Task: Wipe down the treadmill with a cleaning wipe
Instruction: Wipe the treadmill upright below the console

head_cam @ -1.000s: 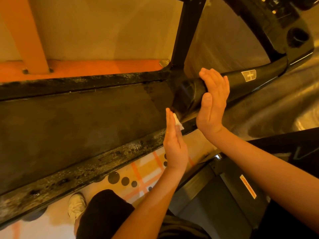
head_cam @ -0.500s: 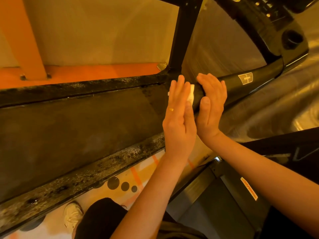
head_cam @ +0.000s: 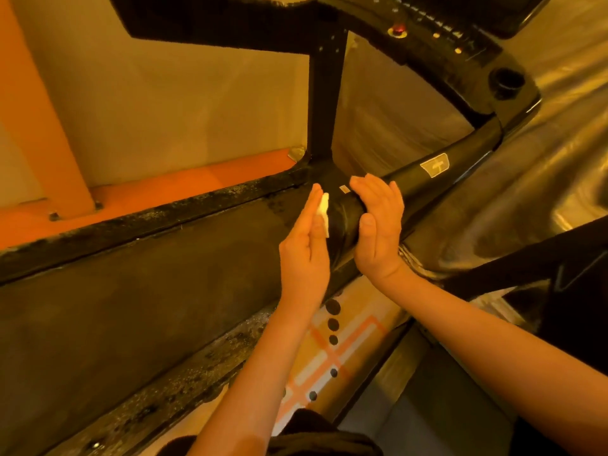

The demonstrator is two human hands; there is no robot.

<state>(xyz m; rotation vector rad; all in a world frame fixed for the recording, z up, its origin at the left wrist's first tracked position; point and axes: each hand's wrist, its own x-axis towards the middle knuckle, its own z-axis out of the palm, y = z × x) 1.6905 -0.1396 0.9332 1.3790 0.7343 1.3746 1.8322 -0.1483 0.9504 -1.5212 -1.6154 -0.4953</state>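
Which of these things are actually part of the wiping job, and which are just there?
In use: wipe, left hand pressing it, handrail, right hand resting there.
Just there: orange post, patterned floor, beige wall.

Upright post (head_cam: pixel 324 103) blocks you just beyond handrail (head_cam: pixel 424 179) end; console (head_cam: pixel 460 60) overhangs above; open room over belt (head_cam: pixel 131 291) to your left.

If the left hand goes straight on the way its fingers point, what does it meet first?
Probably the black upright post just beyond the left hand, which presses a white wipe on the black padded handrail; depth is unclear.
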